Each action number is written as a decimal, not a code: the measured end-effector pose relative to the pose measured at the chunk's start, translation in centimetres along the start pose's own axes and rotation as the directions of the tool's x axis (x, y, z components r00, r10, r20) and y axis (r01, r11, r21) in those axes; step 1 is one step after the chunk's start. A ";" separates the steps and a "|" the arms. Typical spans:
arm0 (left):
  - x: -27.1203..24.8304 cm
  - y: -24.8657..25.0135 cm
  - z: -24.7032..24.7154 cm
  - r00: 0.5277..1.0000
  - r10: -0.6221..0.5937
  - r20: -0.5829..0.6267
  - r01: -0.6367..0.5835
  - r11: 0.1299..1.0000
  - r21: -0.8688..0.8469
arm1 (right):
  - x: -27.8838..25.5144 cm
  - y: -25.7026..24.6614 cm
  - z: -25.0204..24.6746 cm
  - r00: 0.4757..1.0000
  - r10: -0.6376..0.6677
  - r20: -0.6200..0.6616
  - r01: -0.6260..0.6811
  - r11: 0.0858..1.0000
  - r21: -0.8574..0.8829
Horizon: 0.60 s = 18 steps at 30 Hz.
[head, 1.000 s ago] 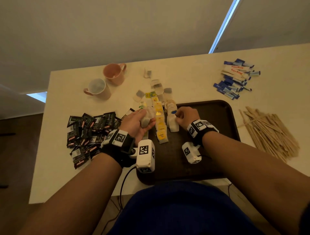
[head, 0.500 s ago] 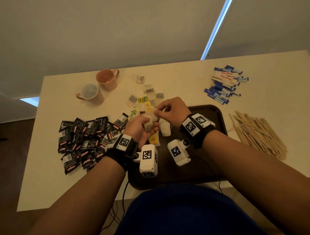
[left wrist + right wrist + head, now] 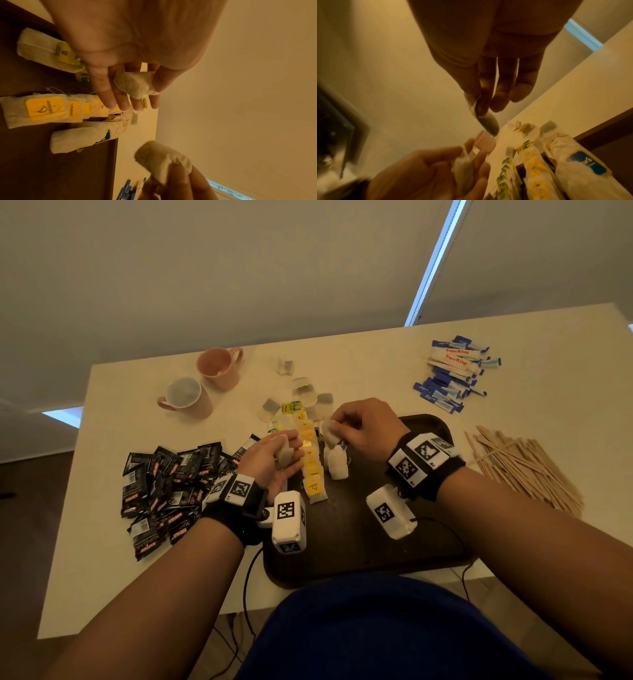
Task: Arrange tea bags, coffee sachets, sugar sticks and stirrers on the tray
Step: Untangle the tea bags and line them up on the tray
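My left hand [image 3: 279,455] hovers over the left edge of the dark brown tray [image 3: 428,546], thumb holding a tea bag [image 3: 135,83] against its fingers. My right hand [image 3: 337,428] is just right of it and a little apart, pinching another tea bag [image 3: 330,433] by its top above the tray's far edge. On the tray lie a row of yellow-tagged tea bags [image 3: 311,470] and a short row of white tea bags [image 3: 337,465]. Black coffee sachets [image 3: 164,487] are piled left of the tray. Sugar sticks [image 3: 452,374] and wooden stirrers [image 3: 524,467] lie to the right.
Two pink mugs [image 3: 219,368] [image 3: 186,397] stand at the back left. Loose tea bags [image 3: 305,392] lie scattered on the table beyond the tray. A cable [image 3: 248,583] hangs over the table's front edge. The near and right parts of the tray show bare surface.
My right hand left the white row on the tray, reached to my left hand, and has now drawn away with one tea bag. The left hand stayed in place, still holding a bag.
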<state>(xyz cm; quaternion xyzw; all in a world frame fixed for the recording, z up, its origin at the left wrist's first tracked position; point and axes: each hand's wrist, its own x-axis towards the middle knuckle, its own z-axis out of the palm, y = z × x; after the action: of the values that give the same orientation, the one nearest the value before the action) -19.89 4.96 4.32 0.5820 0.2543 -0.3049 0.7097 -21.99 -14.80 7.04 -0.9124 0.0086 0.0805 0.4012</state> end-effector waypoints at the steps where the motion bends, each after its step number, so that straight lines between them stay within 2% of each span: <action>1: -0.1 0.2 0.1 1.000 0.012 0.013 -0.012 1.000 -0.004 | -0.4 -0.4 0.3 0.997 -0.040 0.068 0.042 0.999 -0.026; 3: -0.2 0.4 0.3 0.999 0.027 0.047 -0.026 0.999 -0.021 | -1.2 -1.3 0.9 0.969 -0.129 0.211 0.147 0.987 -0.072; 5: -0.3 0.5 0.6 0.995 0.033 0.095 -0.029 0.999 -0.037 | -1.4 -2.0 1.2 0.941 -0.183 0.284 0.221 0.969 -0.109; 14: -1.0 0.8 1.3 0.973 0.039 0.229 -0.015 0.994 -0.107 | -1.2 -3.8 0.9 0.941 -0.268 0.208 0.296 0.948 -0.118; 18: -0.7 1.1 1.4 0.969 0.116 0.217 -0.126 0.991 0.035 | -1.3 -3.8 0.7 0.961 -0.234 0.145 0.257 0.953 -0.160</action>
<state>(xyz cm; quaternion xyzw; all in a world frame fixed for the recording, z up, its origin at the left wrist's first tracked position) -19.52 3.82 5.83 0.5771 0.1328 -0.3283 0.7359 -23.07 -11.80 9.60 -0.9316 -0.1372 0.0870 0.3251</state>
